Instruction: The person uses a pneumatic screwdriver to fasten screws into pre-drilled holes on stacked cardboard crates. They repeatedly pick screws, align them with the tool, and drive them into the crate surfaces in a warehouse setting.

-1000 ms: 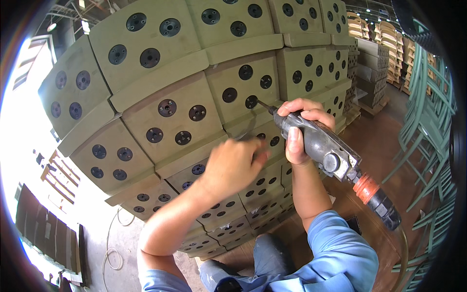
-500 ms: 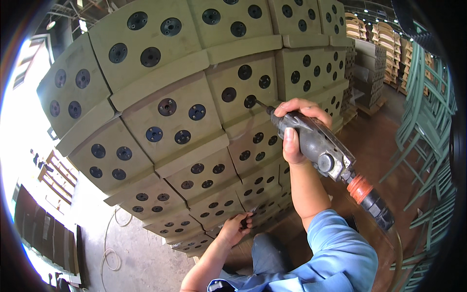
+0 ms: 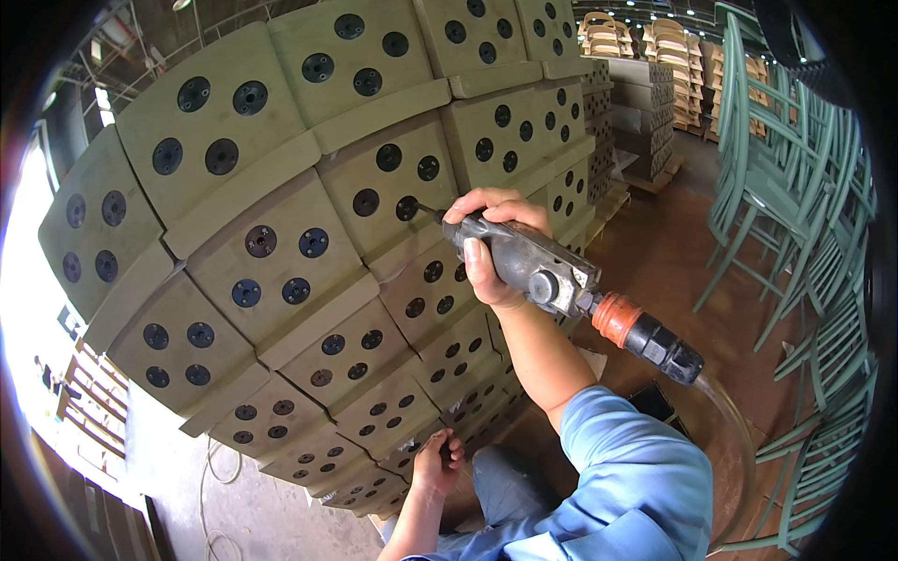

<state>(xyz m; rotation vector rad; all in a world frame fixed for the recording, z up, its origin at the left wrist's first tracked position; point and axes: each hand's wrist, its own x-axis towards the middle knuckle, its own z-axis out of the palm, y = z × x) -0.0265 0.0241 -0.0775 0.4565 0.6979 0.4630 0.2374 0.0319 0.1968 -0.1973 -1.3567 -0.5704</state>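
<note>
- Stacked panels [image 3: 209, 126] fill ten o'clock.
- Right hand [image 3: 482, 266] wraps the air tool [image 3: 520, 264]: likely heavy, stiff, best held midbody.
- Left hand [image 3: 436, 465], six o'clock: curled; cannot tell whether pinching.

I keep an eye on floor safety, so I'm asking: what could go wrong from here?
The thin bit meets the black disc at a slant, so it might slip and scratch the tan panel. Only the right hand grips the tool, so it could twist. The hose hangs near the right sleeve and might snag.
</note>
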